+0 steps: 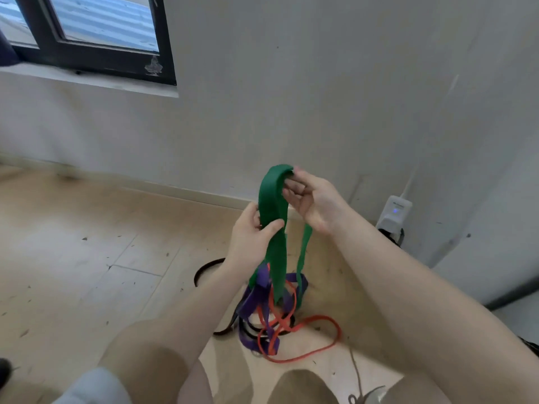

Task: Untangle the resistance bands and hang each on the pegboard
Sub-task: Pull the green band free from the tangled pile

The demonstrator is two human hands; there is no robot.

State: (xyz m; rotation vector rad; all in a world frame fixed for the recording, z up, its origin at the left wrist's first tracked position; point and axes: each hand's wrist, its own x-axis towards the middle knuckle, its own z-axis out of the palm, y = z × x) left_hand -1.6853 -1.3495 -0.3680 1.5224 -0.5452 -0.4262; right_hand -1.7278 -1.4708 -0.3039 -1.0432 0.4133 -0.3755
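Two hands: both raised over the floor (pixel 87 228), each holding the same green band (pixel 272 205).
Window (pixel 87 30): dark-framed, upper left, set in the pale wall.
Black band (pixel 204 269): a loop lying on the floor, left of the pile, partly hidden by the forearm.
Left hand (pixel 252 231): grip pressed together on the green band's wide strand, thumb across its front.
Green band: top fold lifted high, two strands hanging down into the pile.
Purple band (pixel 256 298): tangled around the green strands' lower ends.
Orange band (pixel 306 339): thin, looping through the pile and out across the floor to the right.
Right hand (pixel 312 199): fingertips pinching the green band's top fold.
White plug-in device (pixel 393 214): low on the wall, blue light showing.
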